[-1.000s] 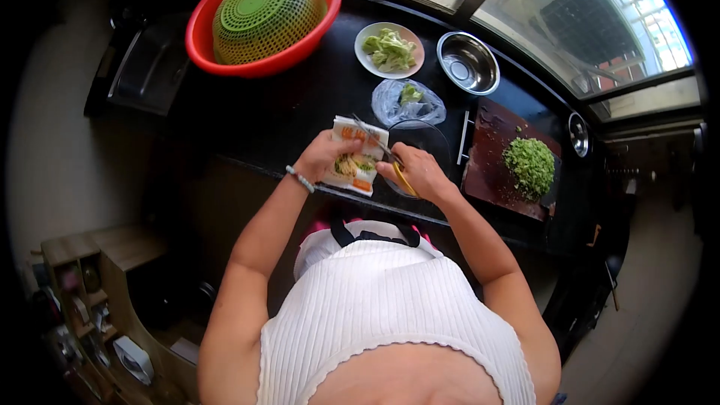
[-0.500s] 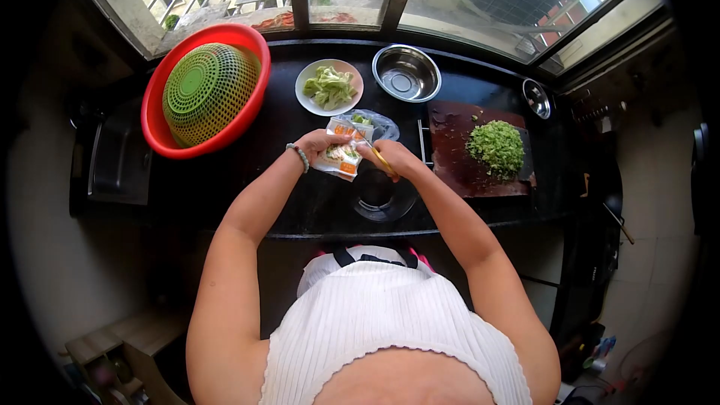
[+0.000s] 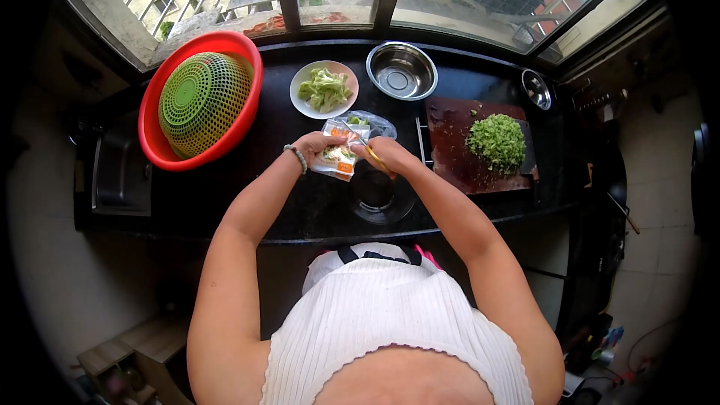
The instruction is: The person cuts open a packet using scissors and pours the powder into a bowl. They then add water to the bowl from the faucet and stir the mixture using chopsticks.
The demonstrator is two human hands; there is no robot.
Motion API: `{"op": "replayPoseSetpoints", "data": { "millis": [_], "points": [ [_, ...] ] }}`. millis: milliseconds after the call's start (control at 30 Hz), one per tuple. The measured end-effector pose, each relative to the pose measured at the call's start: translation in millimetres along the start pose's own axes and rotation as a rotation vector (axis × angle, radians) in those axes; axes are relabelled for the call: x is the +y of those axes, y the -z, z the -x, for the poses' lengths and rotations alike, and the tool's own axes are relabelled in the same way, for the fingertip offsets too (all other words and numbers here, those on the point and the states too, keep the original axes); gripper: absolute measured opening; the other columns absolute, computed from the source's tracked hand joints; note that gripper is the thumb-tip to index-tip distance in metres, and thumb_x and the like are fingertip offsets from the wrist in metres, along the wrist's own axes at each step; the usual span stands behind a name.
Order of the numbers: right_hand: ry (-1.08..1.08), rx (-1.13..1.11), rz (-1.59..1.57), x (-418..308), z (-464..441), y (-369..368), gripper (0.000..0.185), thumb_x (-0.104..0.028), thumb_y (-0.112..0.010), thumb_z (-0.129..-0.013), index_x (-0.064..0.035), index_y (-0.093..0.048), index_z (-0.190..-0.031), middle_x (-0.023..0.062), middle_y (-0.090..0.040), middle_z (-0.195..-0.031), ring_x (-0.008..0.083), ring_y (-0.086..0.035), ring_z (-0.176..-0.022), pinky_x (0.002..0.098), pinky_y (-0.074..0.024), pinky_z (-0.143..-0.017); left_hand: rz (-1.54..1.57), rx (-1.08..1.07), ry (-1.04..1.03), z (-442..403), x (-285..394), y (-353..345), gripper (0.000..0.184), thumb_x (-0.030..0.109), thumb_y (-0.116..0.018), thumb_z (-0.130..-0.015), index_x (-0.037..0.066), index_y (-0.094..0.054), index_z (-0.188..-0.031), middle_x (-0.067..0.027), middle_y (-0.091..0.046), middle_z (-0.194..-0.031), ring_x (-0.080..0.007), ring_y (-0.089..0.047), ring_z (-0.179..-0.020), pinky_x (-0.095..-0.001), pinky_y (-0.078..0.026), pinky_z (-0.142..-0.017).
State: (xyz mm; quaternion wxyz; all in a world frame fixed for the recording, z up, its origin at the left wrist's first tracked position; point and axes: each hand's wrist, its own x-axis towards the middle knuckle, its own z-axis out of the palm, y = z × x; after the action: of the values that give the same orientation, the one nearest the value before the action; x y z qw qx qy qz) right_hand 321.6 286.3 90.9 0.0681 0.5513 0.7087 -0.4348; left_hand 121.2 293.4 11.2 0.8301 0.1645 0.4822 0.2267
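My left hand (image 3: 317, 147) grips a white and orange printed food packet (image 3: 337, 161) by its left side. In my right hand (image 3: 390, 156) are scissors with yellow handles (image 3: 373, 155), their blades reaching across the upper part of the packet. Whether the blades are parted is too small to tell. Just behind the packet lies a clear plastic bag (image 3: 381, 126) with something green in it. Below my right hand stands a clear glass bowl (image 3: 384, 214). A white plate of pale green leaf pieces (image 3: 325, 90) sits farther back.
A red basin (image 3: 154, 142) with an upturned green colander (image 3: 196, 97) stands at the left beside the sink (image 3: 120, 180). A steel bowl (image 3: 402, 71) is at the back. Chopped greens (image 3: 496, 141) and a cleaver (image 3: 529, 151) lie on the cutting board (image 3: 450, 169). A small metal bowl (image 3: 535, 90) is at the far right.
The view has shifted slightly. Both hands keep their hold on the packet and the scissors, with hardly any movement between them.
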Motion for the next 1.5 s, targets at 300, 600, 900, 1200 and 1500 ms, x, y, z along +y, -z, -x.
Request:
{"op": "replayPoseSetpoints", "data": {
  "millis": [300, 600, 900, 1200, 1500],
  "points": [
    [-0.104, -0.027, -0.089, -4.5, 0.0, -1.9, 0.077, -0.060, -0.044, -0.085, 0.0142, -0.058, -0.070, 0.0196, -0.058, -0.057, 0.0297, -0.061, -0.045, 0.0369, -0.0525, -0.044, -0.048, -0.059, -0.016, -7.5, -0.3, 7.7, 0.031, 0.018, -0.066, -0.084, 0.002, -0.056, -0.108, -0.0121, -0.066, -0.096, -0.0232, -0.067, -0.082, -0.0385, -0.057, -0.073],
    [-0.049, -0.006, -0.028, 1.4, -5.4, -6.1, 0.068, -0.056, -0.041, -0.089, 0.0083, -0.059, -0.076, 0.0174, -0.057, -0.057, 0.0285, -0.060, -0.045, 0.0359, -0.0507, -0.043, -0.061, -0.083, -0.055, -3.8, -0.7, 4.6, 0.031, 0.020, -0.068, -0.083, 0.002, -0.057, -0.106, -0.0109, -0.067, -0.094, -0.0228, -0.067, -0.080, -0.0374, -0.056, -0.073],
    [-0.033, 0.027, 0.016, -1.0, -6.0, -10.0, 0.068, -0.053, -0.041, -0.090, 0.0077, -0.058, -0.065, 0.0173, -0.056, -0.052, 0.0297, -0.059, -0.043, 0.0370, -0.0504, -0.043, -0.118, -0.039, -0.033, -4.5, 1.6, 7.6, 0.032, 0.022, -0.069, -0.082, 0.002, -0.057, -0.105, -0.0109, -0.067, -0.093, -0.0228, -0.067, -0.080, -0.0380, -0.056, -0.072],
    [0.018, 0.057, 0.031, 0.3, -4.3, -14.6, 0.069, -0.052, -0.042, -0.091, 0.0086, -0.057, -0.062, 0.0180, -0.056, -0.051, 0.0286, -0.059, -0.042, 0.0360, -0.0500, -0.042, -0.117, -0.051, -0.022, -6.4, 0.3, 11.9, 0.030, 0.021, -0.068, -0.083, 0.002, -0.058, -0.104, -0.0107, -0.067, -0.093, -0.0222, -0.068, -0.079, -0.0374, -0.056, -0.072],
    [-0.166, -0.020, -0.111, -2.4, -1.4, -11.0, 0.073, -0.063, -0.043, -0.086, 0.0086, -0.060, -0.086, 0.0155, -0.056, -0.059, 0.0239, -0.058, -0.044, 0.0347, -0.0523, -0.042, -0.124, -0.093, -0.048, -7.3, -0.4, 15.2, 0.032, 0.021, -0.070, -0.081, 0.001, -0.058, -0.103, -0.0113, -0.067, -0.091, -0.0225, -0.068, -0.077, -0.0373, -0.057, -0.070]
  ]
}}
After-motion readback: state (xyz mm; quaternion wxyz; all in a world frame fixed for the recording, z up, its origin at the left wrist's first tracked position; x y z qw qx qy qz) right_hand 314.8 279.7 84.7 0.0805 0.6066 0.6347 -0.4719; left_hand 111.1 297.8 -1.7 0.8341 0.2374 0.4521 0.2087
